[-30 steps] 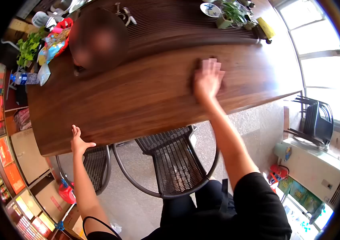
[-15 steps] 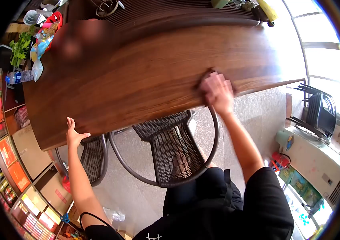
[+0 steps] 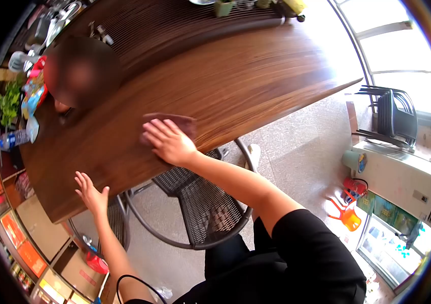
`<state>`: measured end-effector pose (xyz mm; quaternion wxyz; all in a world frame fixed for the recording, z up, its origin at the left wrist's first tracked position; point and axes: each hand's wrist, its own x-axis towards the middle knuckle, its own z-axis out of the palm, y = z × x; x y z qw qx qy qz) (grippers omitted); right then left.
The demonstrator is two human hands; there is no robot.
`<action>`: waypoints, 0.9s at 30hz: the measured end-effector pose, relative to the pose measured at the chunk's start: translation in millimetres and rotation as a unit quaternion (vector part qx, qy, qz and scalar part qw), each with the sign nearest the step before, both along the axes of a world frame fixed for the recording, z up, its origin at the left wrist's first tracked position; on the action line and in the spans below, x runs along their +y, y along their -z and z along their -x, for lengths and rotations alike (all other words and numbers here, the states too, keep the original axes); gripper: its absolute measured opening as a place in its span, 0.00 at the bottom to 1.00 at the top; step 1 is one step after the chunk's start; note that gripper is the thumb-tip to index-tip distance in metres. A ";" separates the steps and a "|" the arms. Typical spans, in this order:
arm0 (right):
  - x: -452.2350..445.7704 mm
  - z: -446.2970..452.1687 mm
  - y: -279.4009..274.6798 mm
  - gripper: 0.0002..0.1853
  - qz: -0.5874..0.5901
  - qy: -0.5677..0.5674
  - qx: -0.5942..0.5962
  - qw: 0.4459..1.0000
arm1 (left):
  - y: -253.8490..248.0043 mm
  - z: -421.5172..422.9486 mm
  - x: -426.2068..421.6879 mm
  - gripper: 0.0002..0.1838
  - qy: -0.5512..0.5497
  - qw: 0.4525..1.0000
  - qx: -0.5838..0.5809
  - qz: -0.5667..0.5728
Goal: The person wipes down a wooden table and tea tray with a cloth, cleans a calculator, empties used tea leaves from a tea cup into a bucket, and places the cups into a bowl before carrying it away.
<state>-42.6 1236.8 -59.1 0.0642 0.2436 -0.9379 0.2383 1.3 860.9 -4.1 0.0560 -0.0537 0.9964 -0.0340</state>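
Observation:
My right hand [image 3: 170,143] presses a dark reddish-brown cloth [image 3: 184,123] against the wooden table [image 3: 235,76], near its front edge. Its fingers reach forward over the cloth, whose edges show beyond them; my thumb is hidden. To the left, my left hand [image 3: 92,194] is open, with fingers spread and nothing in it. It is at the table's near left part; whether the palm touches the wood I cannot tell.
Woven chairs [image 3: 208,210] stand along the table's near side. A slatted tray [image 3: 175,30] runs along its far side. Bags and a water bottle [image 3: 13,139] sit at the left end, near another person [image 3: 81,73]. Stacked dark chairs [image 3: 395,116] stand at right.
My right hand and the cloth have moved left across the table, closer to my left hand. My left hand stays spread near the front edge. The camera view has turned.

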 end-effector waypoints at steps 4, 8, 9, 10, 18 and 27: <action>44.7 76.6 24.5 0.29 0.010 -0.159 0.050 0.986 | 6.2 -3.2 155.7 0.50 0.087 0.982 -0.007 -0.167; 181.3 138.1 -0.2 0.22 0.058 -0.004 0.065 0.996 | -6.6 1.2 290.6 0.43 0.100 0.950 -0.071 -0.286; 223.1 145.8 -6.0 0.20 0.065 0.033 0.057 0.996 | -13.1 4.4 315.4 0.41 0.090 0.936 -0.095 -0.327; 266.9 151.1 -8.2 0.20 0.042 0.090 0.053 0.994 | -16.5 7.4 337.7 0.39 0.096 0.936 -0.094 -0.324; 445.4 173.3 17.7 0.35 -0.077 0.570 -0.015 0.818 | 3.1 34.5 496.0 0.35 0.070 0.948 -0.128 -0.283; 321.8 51.4 3.7 0.33 0.019 0.034 -0.025 0.999 | 13.5 53.1 563.7 0.42 0.006 0.973 -0.228 -0.039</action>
